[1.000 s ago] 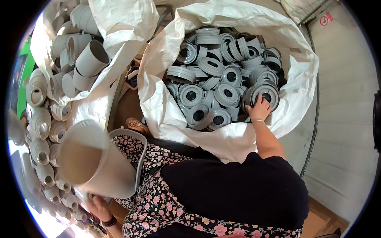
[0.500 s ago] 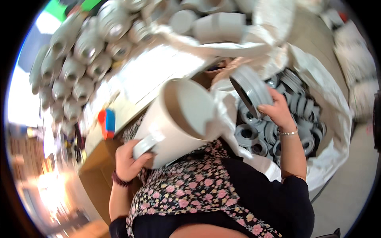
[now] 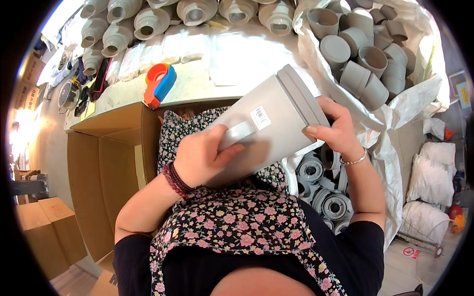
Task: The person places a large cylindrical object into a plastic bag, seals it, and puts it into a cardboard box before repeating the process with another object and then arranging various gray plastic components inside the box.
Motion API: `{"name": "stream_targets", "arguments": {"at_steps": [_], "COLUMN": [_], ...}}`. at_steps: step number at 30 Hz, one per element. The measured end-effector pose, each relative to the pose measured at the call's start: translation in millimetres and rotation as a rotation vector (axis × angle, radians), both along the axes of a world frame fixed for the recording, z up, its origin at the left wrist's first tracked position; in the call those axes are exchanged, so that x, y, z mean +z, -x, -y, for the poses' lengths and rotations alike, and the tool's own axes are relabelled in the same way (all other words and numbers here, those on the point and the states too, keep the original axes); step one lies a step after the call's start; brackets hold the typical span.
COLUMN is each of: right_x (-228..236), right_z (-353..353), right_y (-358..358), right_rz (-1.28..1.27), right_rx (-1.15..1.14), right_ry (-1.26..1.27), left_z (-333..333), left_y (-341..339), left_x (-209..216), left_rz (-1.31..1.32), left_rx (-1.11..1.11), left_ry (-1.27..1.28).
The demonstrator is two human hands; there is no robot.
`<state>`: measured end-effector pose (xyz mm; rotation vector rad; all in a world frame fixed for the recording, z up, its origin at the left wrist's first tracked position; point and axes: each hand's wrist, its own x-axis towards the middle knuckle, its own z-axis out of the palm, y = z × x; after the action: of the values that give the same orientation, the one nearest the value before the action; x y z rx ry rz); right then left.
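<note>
A big grey plastic container (image 3: 269, 130) lies tilted in front of my apron, its closed end pointing up and right. On its side is a small white label. My left hand (image 3: 200, 155) is closed around a pale, shiny handle-like piece (image 3: 237, 135) at the container's side; how that piece joins it is hidden. A ridged grey lid (image 3: 301, 93) sits over the container's wide end. My right hand (image 3: 338, 128) grips this lid at its edge, thumb on the near side and fingers behind. Below that hand, grey ring-shaped fittings (image 3: 333, 204) fill a white sack.
An open cardboard box (image 3: 106, 170) stands at my left. The table (image 3: 197, 81) ahead carries an orange-and-blue tape dispenser (image 3: 159, 84), clear plastic bags and rows of grey bottle-shaped fittings (image 3: 148, 24). A white sack (image 3: 316, 59) of grey cups is at far right.
The lid, held apart from the container half a second ago, is now on its mouth. Both hands have come closer together, and the view has turned toward the table.
</note>
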<state>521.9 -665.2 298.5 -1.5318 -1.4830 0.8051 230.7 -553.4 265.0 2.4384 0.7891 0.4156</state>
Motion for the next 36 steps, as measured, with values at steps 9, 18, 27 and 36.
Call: {"name": "stream_targets", "arguments": {"at_steps": [9, 18, 27, 36], "right_x": [0, -82, -150, -148], "right_z": [-90, -53, -203, -222], "right_y": [-46, -16, -37, -40], "right_rz": [0.025, -0.112, 0.390, 0.645], "right_rx": [0.092, 0.078, -0.360, -0.270], "right_ry": [0.093, 0.864, -0.265, -0.543], "left_z": [-4, -76, -32, -70], "left_y": [1, 63, 79, 67], "left_x": [1, -66, -60, -28], "left_rz": [0.205, 0.647, 0.564, 0.749], "left_rx": [-0.288, 0.246, 0.522, 0.361], "left_ry": [-0.124, 1.026, 0.941, 0.570]}}
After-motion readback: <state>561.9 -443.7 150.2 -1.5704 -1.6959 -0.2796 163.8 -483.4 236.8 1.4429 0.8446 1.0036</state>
